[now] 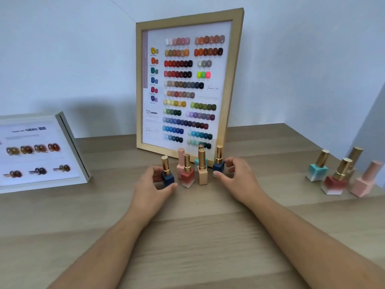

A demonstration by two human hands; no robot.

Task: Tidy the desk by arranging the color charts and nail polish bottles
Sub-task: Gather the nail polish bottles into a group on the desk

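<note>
Nail polish bottles point(201, 174) stood clustered before framed color chart point(187, 84). Your left hand point(153, 185) pinched left navy bottle point(168, 178); your right hand point(236, 174) pinched right navy bottle point(218, 166), fingers curled. Step looked like straightening the cluster; next move called for nudging both into an even row, upright.

The left forearm point(108, 236) and right forearm point(302, 232) reach in from the near edge, angling toward each other. The left hand point(152, 184) has its palm turned inward, and its curled fingers and thumb grip the left blue bottle point(168, 178). The right hand point(236, 174), slightly farther away, pinches the right blue bottle point(218, 166) between thumb and bent fingers.
</note>
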